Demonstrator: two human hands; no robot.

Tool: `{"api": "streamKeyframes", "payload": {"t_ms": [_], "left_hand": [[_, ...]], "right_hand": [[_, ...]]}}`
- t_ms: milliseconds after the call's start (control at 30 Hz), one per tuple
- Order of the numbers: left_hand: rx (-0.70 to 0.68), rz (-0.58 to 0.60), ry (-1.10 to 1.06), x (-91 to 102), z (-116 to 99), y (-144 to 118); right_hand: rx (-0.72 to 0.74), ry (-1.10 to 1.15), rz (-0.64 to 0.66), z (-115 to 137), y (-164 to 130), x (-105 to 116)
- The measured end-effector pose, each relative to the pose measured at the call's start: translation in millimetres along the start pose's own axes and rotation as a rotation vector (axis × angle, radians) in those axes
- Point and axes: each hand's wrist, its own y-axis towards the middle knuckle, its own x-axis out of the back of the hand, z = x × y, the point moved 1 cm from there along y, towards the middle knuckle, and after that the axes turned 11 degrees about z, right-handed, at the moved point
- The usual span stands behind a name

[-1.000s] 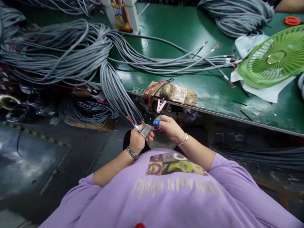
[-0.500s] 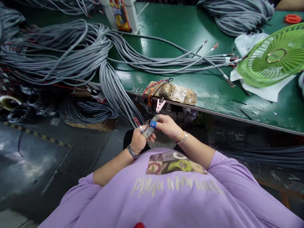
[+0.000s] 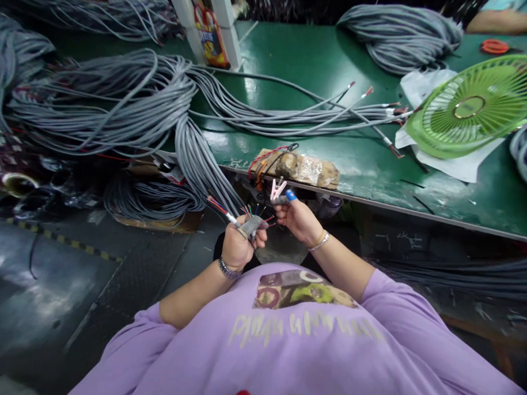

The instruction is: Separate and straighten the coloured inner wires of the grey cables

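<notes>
The left hand point(image 3: 237, 246) grasps the ends of grey, round-sheathed cables point(image 3: 198, 158), with thin multicoloured conductors point(image 3: 219, 206) projecting above the thumb. The cables descend over the front edge of the green, smooth-topped counter point(image 3: 290, 54); the grasped ends are located below that edge. The right hand point(image 3: 303, 225), fingers curled, is positioned near the conductors; whether it grips anything cannot be determined. A pink, V-shaped clothes peg point(image 3: 278, 190) is located just beside its fingertips.
</notes>
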Motion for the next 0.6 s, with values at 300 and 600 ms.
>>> {"api": "streamKeyframes", "payload": {"t_ms": [300,600], "left_hand": [[0.006,0.11,-0.016,-22.5,-12.7,16.2],[0.034,0.077,0.029,-23.0,-3.3,20.6]], "right_hand": [[0.065,-0.026,0.141,15.7,21.1,-8.4],[0.086,0.113,0.063,8.5,26.1,-14.9]]}}
